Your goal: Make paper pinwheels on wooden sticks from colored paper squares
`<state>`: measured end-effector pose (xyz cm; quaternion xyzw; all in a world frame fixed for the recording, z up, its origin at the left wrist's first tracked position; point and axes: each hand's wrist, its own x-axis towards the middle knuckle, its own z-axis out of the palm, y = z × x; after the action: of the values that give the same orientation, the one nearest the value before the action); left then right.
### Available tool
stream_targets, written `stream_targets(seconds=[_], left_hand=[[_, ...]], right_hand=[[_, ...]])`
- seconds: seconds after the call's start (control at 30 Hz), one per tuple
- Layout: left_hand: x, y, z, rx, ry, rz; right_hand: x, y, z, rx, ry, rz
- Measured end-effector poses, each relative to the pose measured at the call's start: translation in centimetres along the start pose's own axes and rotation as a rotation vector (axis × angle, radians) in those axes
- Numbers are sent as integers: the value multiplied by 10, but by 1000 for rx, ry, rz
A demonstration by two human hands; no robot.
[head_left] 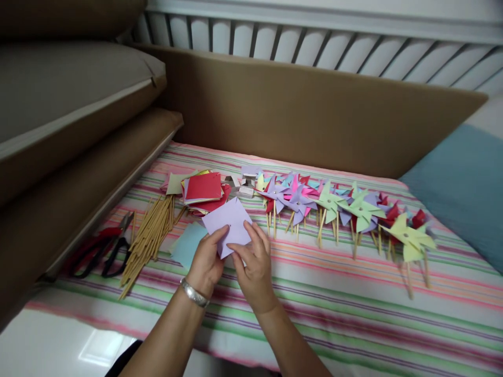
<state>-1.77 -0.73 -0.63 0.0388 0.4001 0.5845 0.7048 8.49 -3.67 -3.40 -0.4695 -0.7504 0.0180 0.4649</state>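
A lavender paper square (231, 222) is held just above the striped bedcover (353, 309). My left hand (206, 262), with a silver bracelet on the wrist, grips the paper's lower left edge between thumb and fingers. My right hand (253, 264) pinches its lower right edge. A light blue paper square (186, 246) lies flat on the cover just left of my left hand.
A stack of coloured paper squares (204, 191) lies behind the hands. A bundle of wooden sticks (151, 238) and red and black scissors (104, 248) lie to the left. Several finished paper pinwheels (334, 207) line the right. A brown padded board (314, 115) backs the bed.
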Motion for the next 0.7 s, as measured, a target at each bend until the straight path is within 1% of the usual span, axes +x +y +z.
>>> stream_targets(seconds=[0.2, 0.37, 0.47, 0.7], left_hand=[[3, 2, -5, 29, -74, 111], [3, 4, -8, 68, -49, 123], [3, 3, -7, 70, -38, 134], [4, 5, -7, 78, -21, 173]], right_hand=[[1, 7, -5, 47, 14, 4], [3, 10, -9, 49, 35, 36], [4, 9, -10, 54, 28, 59], [3, 7, -8, 56, 8, 60]])
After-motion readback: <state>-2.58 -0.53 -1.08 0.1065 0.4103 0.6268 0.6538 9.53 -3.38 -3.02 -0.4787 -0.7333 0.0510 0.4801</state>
